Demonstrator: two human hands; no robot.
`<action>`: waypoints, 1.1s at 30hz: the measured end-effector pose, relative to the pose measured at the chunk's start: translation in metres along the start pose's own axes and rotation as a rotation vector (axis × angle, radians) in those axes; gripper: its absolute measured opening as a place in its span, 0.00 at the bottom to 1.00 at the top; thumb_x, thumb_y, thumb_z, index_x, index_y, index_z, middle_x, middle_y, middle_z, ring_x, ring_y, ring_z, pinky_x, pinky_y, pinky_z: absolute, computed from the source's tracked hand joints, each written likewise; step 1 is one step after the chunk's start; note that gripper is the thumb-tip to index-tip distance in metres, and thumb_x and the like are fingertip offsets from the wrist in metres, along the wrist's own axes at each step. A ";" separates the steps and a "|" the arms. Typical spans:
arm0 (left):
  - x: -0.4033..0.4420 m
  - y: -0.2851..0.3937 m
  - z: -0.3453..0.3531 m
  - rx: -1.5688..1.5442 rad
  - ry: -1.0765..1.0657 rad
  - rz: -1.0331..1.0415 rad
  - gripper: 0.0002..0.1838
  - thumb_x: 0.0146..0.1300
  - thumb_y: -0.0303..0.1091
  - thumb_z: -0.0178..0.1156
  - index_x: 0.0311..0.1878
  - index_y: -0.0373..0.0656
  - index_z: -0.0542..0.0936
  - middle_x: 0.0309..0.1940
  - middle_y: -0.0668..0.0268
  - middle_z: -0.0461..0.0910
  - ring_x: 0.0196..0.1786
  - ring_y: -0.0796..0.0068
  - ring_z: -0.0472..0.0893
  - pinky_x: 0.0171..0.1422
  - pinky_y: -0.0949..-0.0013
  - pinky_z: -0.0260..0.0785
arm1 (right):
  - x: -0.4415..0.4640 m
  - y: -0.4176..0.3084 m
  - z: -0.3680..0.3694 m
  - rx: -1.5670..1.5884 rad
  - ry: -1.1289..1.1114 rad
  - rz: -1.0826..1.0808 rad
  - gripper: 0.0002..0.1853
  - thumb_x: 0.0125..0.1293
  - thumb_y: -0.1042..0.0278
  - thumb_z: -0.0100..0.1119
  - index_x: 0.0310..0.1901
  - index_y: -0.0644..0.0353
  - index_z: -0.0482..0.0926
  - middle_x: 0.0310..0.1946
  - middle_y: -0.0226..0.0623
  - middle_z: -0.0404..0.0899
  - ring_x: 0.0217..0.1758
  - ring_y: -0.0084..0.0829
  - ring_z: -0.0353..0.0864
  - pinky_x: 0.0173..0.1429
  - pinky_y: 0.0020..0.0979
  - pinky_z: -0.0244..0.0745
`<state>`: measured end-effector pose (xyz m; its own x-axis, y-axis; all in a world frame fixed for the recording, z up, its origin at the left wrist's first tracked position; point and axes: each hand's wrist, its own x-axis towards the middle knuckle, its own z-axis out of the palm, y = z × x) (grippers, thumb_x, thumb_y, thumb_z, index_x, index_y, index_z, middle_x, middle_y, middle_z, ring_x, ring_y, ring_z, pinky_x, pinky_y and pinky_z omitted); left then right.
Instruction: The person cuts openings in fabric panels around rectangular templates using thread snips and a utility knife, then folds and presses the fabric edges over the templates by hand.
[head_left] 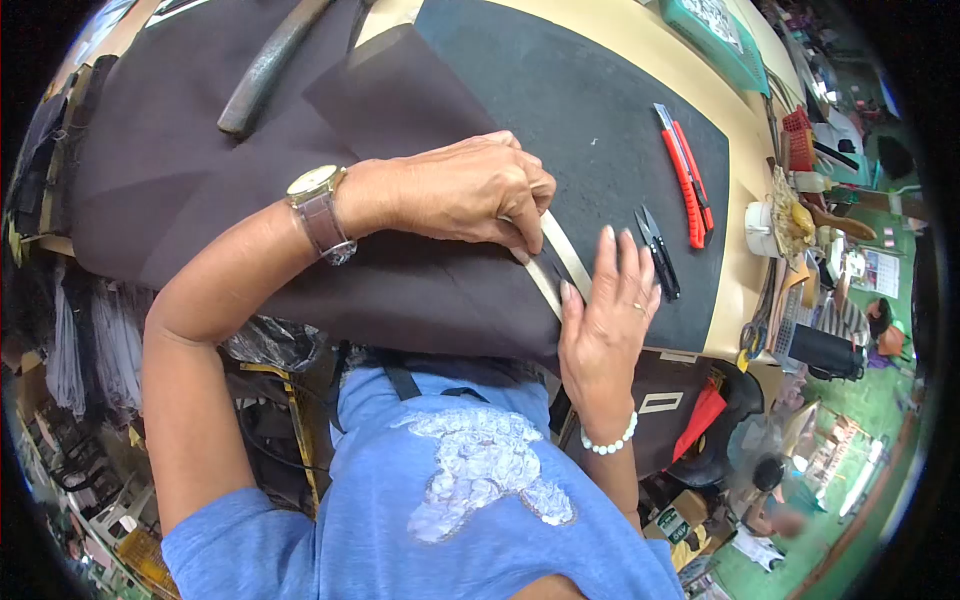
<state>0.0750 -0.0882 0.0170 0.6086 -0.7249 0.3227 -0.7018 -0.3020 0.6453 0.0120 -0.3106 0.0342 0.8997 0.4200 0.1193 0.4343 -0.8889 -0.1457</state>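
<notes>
Dark brown fabric [190, 190] spreads over the table and hangs past its front edge. Along its right edge run narrow pale strips [567, 256], one slanting beside the other. My left hand [470, 195], with a watch at the wrist, is closed, its thumb and fingertips pinched at the upper end of a strip. What lies under those fingers is partly hidden. Stretched out near the strips' lower ends, my right hand [610, 325] rests with fingers apart at the fabric's corner. Small black thread snips [657, 255] lie just beyond its fingertips.
A red utility knife [685, 175] lies on the dark cutting mat [560, 90]. A hammer-like tool with a worn handle [262, 85] rests on the fabric at upper left. A green basket [715, 38], a white cup [762, 228] and yellow-handled scissors [747, 350] are at the right edge.
</notes>
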 end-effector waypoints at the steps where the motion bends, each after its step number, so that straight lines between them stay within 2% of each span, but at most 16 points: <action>1: 0.000 0.001 0.000 -0.003 -0.006 -0.007 0.06 0.53 0.38 0.64 0.33 0.51 0.85 0.27 0.73 0.71 0.38 0.75 0.72 0.49 0.67 0.58 | 0.006 -0.004 0.002 -0.076 -0.047 -0.010 0.31 0.64 0.61 0.51 0.68 0.58 0.58 0.67 0.51 0.55 0.71 0.55 0.49 0.68 0.60 0.45; 2: -0.001 0.001 0.000 0.018 0.002 0.002 0.06 0.52 0.39 0.64 0.32 0.50 0.84 0.28 0.73 0.71 0.38 0.75 0.72 0.49 0.66 0.58 | 0.013 -0.007 0.005 -0.070 -0.077 -0.021 0.31 0.66 0.58 0.47 0.69 0.56 0.54 0.69 0.51 0.51 0.72 0.58 0.45 0.67 0.67 0.39; 6: -0.002 -0.001 -0.005 0.111 -0.010 -0.015 0.08 0.52 0.41 0.65 0.29 0.48 0.81 0.29 0.72 0.72 0.40 0.73 0.72 0.50 0.65 0.58 | 0.036 -0.018 0.013 -0.121 -0.056 -0.074 0.33 0.66 0.57 0.46 0.71 0.56 0.51 0.70 0.50 0.50 0.73 0.58 0.44 0.67 0.67 0.36; 10: -0.013 -0.008 -0.032 0.172 -0.023 -0.134 0.11 0.50 0.44 0.66 0.28 0.47 0.79 0.29 0.71 0.72 0.40 0.72 0.72 0.51 0.65 0.59 | 0.010 -0.004 0.003 -0.099 -0.157 0.053 0.34 0.67 0.58 0.45 0.72 0.56 0.48 0.72 0.50 0.46 0.74 0.58 0.39 0.68 0.67 0.31; 15: -0.020 -0.015 -0.032 0.200 0.027 -0.164 0.14 0.48 0.46 0.68 0.27 0.46 0.78 0.29 0.72 0.72 0.39 0.72 0.71 0.50 0.66 0.59 | 0.022 -0.010 0.006 -0.142 -0.121 -0.022 0.34 0.67 0.57 0.44 0.71 0.56 0.49 0.71 0.52 0.47 0.73 0.59 0.42 0.67 0.68 0.34; 21: -0.028 -0.016 -0.025 0.322 0.141 -0.187 0.18 0.47 0.49 0.68 0.31 0.46 0.76 0.30 0.70 0.72 0.40 0.70 0.71 0.48 0.66 0.60 | 0.062 -0.032 0.023 -0.126 -0.019 -0.154 0.32 0.67 0.57 0.44 0.70 0.56 0.52 0.69 0.53 0.51 0.72 0.59 0.45 0.66 0.68 0.37; 24: -0.031 -0.015 -0.026 0.305 0.169 -0.133 0.19 0.48 0.50 0.67 0.33 0.45 0.76 0.32 0.69 0.72 0.41 0.68 0.71 0.47 0.66 0.61 | 0.048 -0.024 0.020 -0.119 -0.041 -0.099 0.32 0.68 0.56 0.44 0.70 0.57 0.52 0.69 0.53 0.51 0.73 0.58 0.45 0.67 0.68 0.35; 29: -0.037 -0.013 -0.025 0.317 0.209 -0.161 0.19 0.48 0.49 0.67 0.35 0.45 0.76 0.34 0.68 0.73 0.42 0.67 0.72 0.48 0.66 0.61 | 0.012 -0.006 0.004 -0.157 -0.139 0.024 0.33 0.68 0.54 0.43 0.71 0.57 0.50 0.70 0.51 0.49 0.73 0.58 0.44 0.67 0.69 0.34; 33: -0.037 -0.011 -0.022 0.332 0.200 -0.205 0.19 0.49 0.48 0.67 0.35 0.45 0.76 0.35 0.67 0.73 0.42 0.66 0.72 0.49 0.65 0.61 | 0.034 -0.014 0.008 -0.199 -0.108 -0.088 0.32 0.68 0.55 0.43 0.71 0.55 0.50 0.70 0.51 0.48 0.73 0.57 0.43 0.66 0.69 0.36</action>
<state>0.0679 -0.0443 0.0135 0.7842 -0.5054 0.3600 -0.6204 -0.6333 0.4626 0.0363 -0.2821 0.0320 0.8630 0.5050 0.0156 0.5034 -0.8621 0.0586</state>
